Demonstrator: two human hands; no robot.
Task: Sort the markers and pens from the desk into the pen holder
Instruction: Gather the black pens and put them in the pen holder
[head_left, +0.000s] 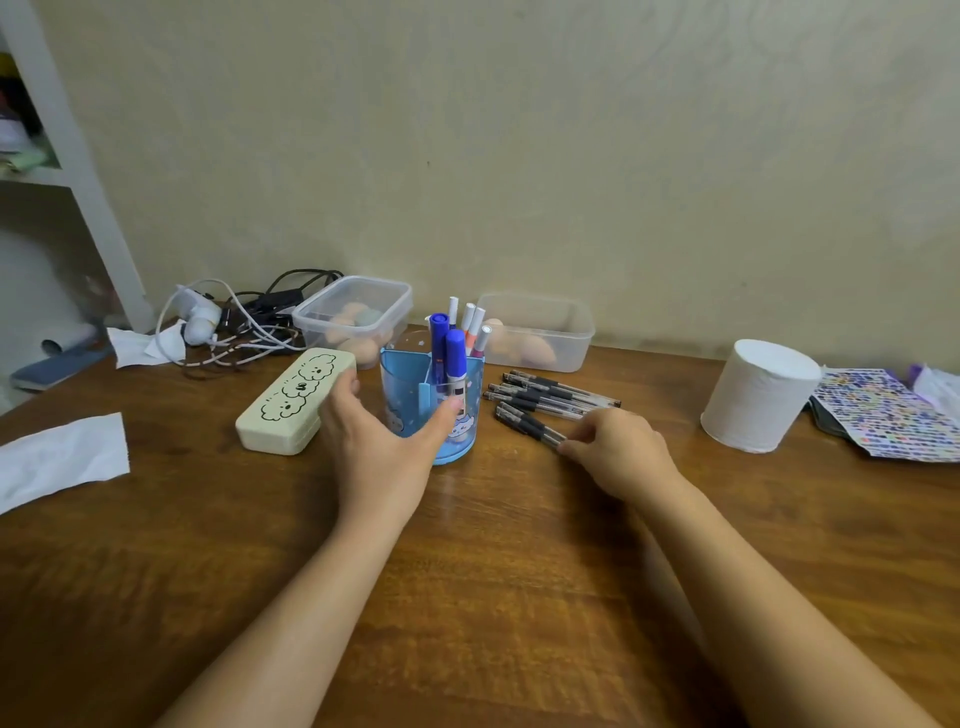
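A left hand (374, 441) covers the lower left wall of a blue pen holder (410, 384), hiding part of its printed figures. The fingertips of the right hand (618, 452) conceal the near end of a black pen (527, 423). Both forearms run out of the bottom edge. A sheet of white paper (57, 460) and a shelf unit (62, 156) are cut by the left edge, a sticker sheet (888, 413) by the right. The sheet's stickers are too small to read; pale rounded items inside two clear boxes (353, 317) stay indistinct.
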